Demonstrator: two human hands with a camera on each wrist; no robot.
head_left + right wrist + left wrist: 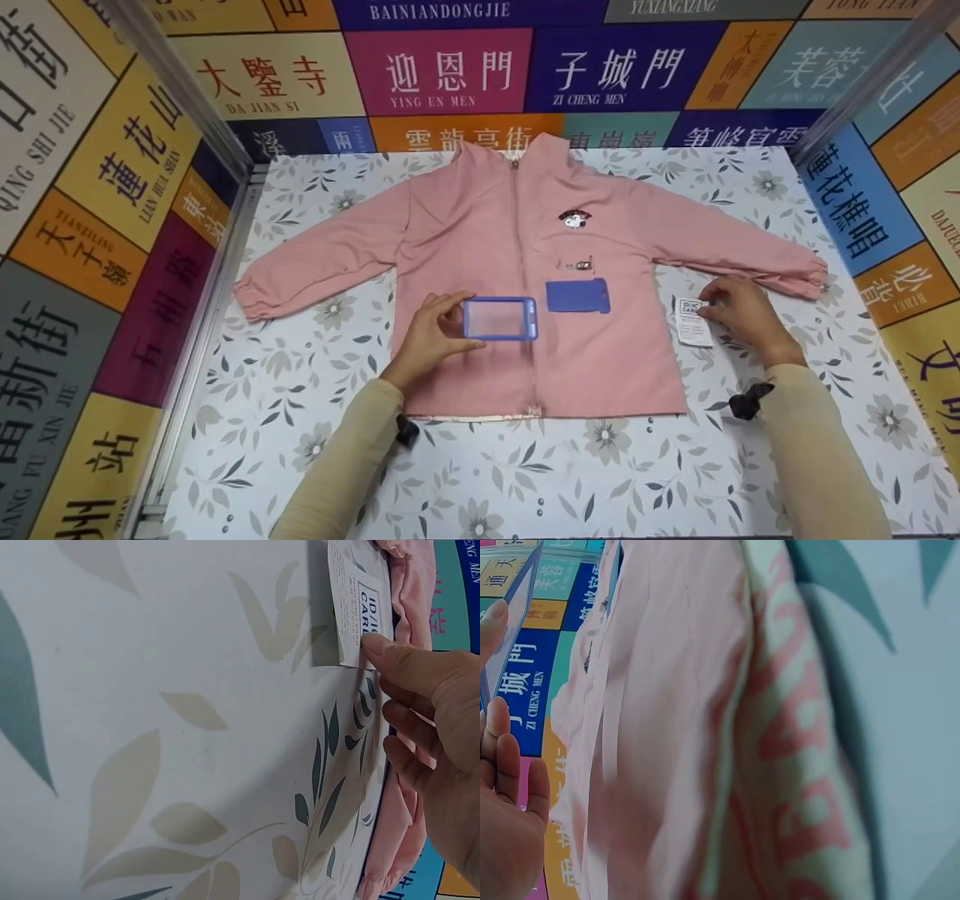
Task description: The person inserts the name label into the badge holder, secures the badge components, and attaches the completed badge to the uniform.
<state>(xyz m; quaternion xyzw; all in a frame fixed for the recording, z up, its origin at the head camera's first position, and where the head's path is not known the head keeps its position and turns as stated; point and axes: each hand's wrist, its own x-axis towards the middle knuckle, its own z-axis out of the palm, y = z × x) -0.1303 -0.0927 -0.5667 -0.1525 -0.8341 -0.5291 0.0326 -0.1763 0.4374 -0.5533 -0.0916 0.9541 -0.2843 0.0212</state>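
My left hand [429, 339] pinches a clear card holder [497, 319] with a blue frame between thumb and fingers, over the lower front of a pink zip jacket [457, 240]. In the left wrist view, only part of the holder [511, 630] shows at the left edge. My right hand [746, 315] holds a small white printed card [694, 324] by its edge, just right of the jacket's hem. ID/IC lettering appears on that card [351, 611] in the right wrist view, with the thumb on its face.
On the jacket lie a flat blue piece [577, 296] and a small metal clip [584, 265] with tiny parts beside it. A floral cloth [600, 472] covers the table. Panels with printed lettering [442, 71] stand around three sides.
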